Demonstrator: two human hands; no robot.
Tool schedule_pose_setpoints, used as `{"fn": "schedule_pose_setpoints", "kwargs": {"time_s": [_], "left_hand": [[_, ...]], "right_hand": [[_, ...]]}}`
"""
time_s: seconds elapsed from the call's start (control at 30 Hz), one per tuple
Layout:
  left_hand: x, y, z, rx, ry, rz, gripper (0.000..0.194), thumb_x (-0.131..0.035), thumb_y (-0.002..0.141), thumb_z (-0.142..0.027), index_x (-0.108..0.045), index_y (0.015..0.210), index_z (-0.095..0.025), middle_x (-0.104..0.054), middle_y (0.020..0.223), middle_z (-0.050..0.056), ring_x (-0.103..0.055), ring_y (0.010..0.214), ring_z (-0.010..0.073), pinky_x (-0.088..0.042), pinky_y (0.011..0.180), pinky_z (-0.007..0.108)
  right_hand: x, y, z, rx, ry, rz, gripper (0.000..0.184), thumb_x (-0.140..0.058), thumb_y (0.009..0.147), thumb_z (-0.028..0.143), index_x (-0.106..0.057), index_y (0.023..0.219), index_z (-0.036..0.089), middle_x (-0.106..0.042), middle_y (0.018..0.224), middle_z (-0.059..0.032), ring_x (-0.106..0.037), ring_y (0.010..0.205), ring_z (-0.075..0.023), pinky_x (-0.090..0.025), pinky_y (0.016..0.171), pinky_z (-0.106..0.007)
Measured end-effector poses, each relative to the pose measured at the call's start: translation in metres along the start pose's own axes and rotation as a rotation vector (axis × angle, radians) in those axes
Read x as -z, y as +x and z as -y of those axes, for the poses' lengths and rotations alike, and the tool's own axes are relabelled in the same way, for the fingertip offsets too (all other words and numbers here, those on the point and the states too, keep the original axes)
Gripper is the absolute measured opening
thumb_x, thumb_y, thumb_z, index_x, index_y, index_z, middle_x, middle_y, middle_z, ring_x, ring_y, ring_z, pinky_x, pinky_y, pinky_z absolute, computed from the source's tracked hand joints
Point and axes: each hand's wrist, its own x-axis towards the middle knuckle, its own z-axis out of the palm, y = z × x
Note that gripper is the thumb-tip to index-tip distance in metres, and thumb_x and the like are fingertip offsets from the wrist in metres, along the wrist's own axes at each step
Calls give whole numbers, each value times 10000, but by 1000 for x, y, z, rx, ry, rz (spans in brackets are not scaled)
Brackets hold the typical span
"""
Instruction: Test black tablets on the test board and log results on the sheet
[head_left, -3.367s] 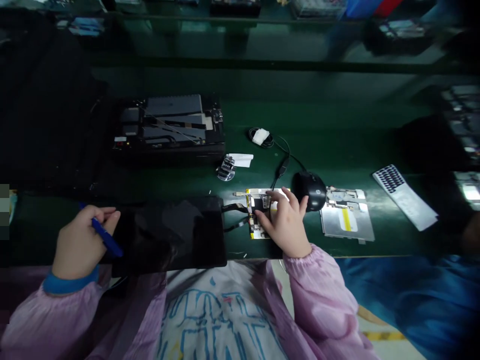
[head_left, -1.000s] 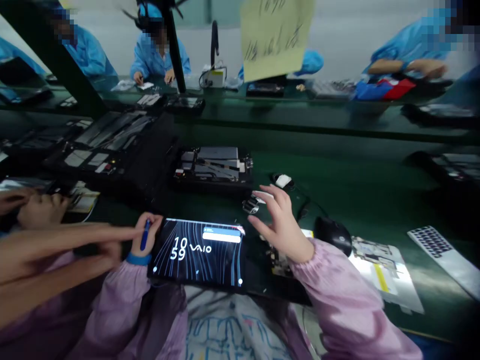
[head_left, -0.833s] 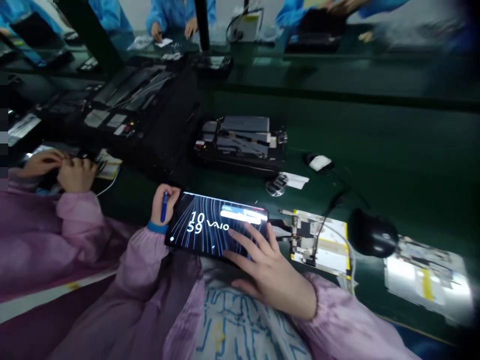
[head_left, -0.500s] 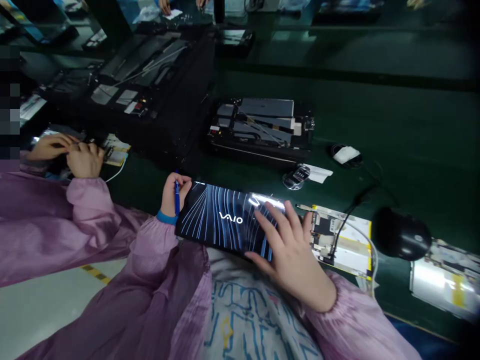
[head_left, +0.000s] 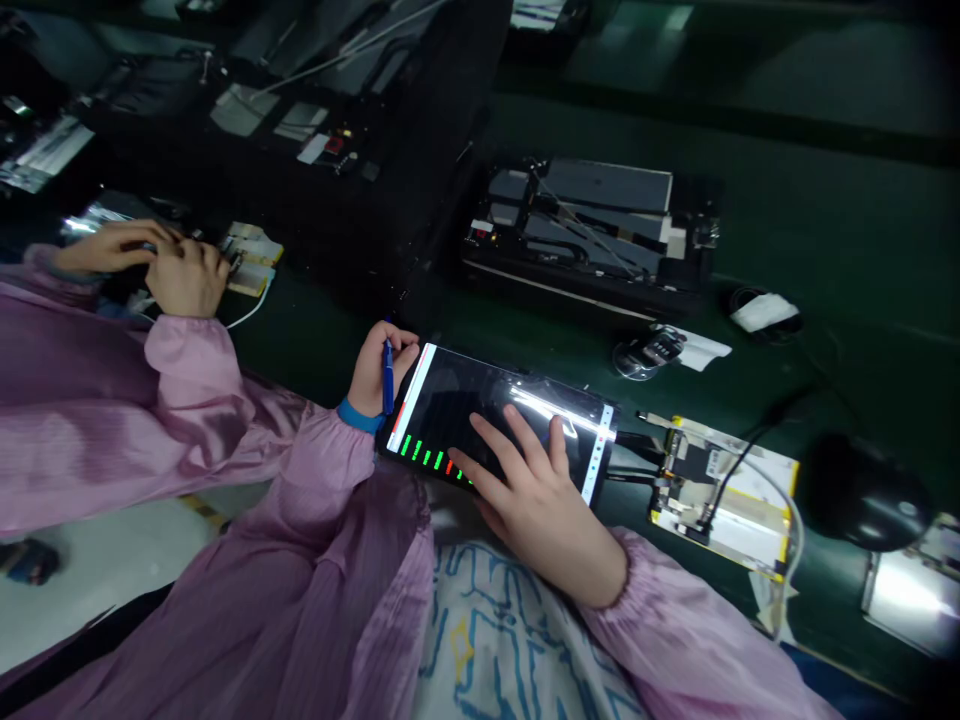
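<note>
A tablet-sized display panel (head_left: pixel 487 385) lies tilted in front of my body, lit with a mostly dark picture, a white strip at each end and green and red text along the near edge. My left hand (head_left: pixel 375 368) is closed on a blue pen (head_left: pixel 388 378), its fingertips at the panel's left edge. Spread over the panel's lower right part, my right hand (head_left: pixel 536 500) has its fingers apart and grips nothing; whether the fingertips press the glass I cannot tell. Dark cables run from the panel to an opened circuit board assembly (head_left: pixel 750 500) on its right.
Behind the panel stands a black tray (head_left: pixel 577 295) of dark flat parts, with a taller black stack (head_left: pixel 405 170) on its left. A black round object (head_left: pixel 870 490) sits at right, near coiled cable (head_left: pixel 765 312). A co-worker's hands (head_left: pixel 184 275) work at far left.
The panel's picture has switched from a VAIO logo to a dark screen with coloured text. My right hand has moved left across the panel. The camera view has shifted.
</note>
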Motion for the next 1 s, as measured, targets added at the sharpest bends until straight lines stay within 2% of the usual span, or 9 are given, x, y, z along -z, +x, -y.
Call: {"fn": "schedule_pose_setpoints", "kwargs": {"time_s": [0.27, 0.47, 0.57, 0.63, 0.73, 0.77, 0.83, 0.9, 1.0], "left_hand": [[2, -1, 1, -27, 19, 18, 245, -600, 814, -285, -378, 732, -218, -629, 804, 20, -590, 742, 163, -472, 720, 324], [2, -5, 3, -45, 4, 27, 239, -585, 833, -299, -376, 749, -220, -623, 853, 27, -598, 795, 168, -475, 758, 331], [2, -6, 3, -46, 6, 29, 231, -565, 850, -311, -373, 760, -219, -622, 894, 40, -601, 840, 179, -479, 791, 348], [2, -6, 1, -34, 13, 20, 229, -559, 854, -302, -367, 758, -221, -623, 907, 47, -602, 854, 188, -481, 810, 367], [3, -6, -1, -43, 23, 0, 225, -557, 856, -278, -364, 752, -228, -628, 906, 41, -602, 852, 193, -485, 818, 389], [3, -6, -1, -55, 23, 1, 220, -553, 860, -272, -364, 754, -231, -629, 906, 36, -602, 851, 193, -488, 816, 391], [4, -6, -2, -75, 20, 11, 207, -541, 868, -265, -367, 762, -235, -630, 912, 26, -603, 848, 190, -492, 804, 389], [5, -6, -2, -84, 31, 11, 193, -531, 875, -262, -370, 772, -239, -628, 915, 17, -605, 849, 187, -495, 795, 382], [5, -6, -3, -77, 63, -3, 176, -511, 886, -255, -372, 780, -242, -629, 917, 12, -609, 850, 187, -495, 799, 382]], "right_hand": [[-5, 10, 6, 35, 26, 65, 617, -583, 798, 209, -447, 1394, 292, -403, 1483, -102, -237, 1402, -403, -186, 1059, -733], [15, 20, -12, -51, 37, -22, 609, -537, 848, 304, -388, 1431, 207, -384, 1478, -150, -184, 1428, -392, -180, 1088, -701], [25, 47, -31, -121, 4, -71, 526, -505, 883, 348, -448, 1379, 184, -401, 1458, -157, -216, 1414, -390, -180, 1092, -690], [26, 73, -41, -150, 1, -65, 474, -493, 899, 334, -489, 1341, 164, -473, 1394, -153, -311, 1366, -369, -196, 1106, -651], [23, 118, -50, -199, 67, 16, 388, -482, 913, 299, -570, 1257, 143, -611, 1200, -134, -507, 1159, -315, -363, 1030, -536], [21, 131, -51, -206, 109, 49, 340, -485, 913, 288, -612, 1198, 153, -640, 1133, -118, -544, 1084, -292, -417, 969, -483], [17, 152, -52, -197, 173, 84, 236, -501, 903, 242, -686, 1034, 175, -669, 1017, -88, -577, 972, -246, -452, 870, -393], [15, 162, -53, -153, 179, 60, 185, -525, 886, 201, -710, 881, 185, -665, 961, -72, -575, 927, -219, -437, 835, -354], [19, 154, -55, -54, 168, -11, 153, -571, 872, 201, -709, 808, 190, -642, 950, -67, -554, 907, -211, -424, 820, -351]]}}
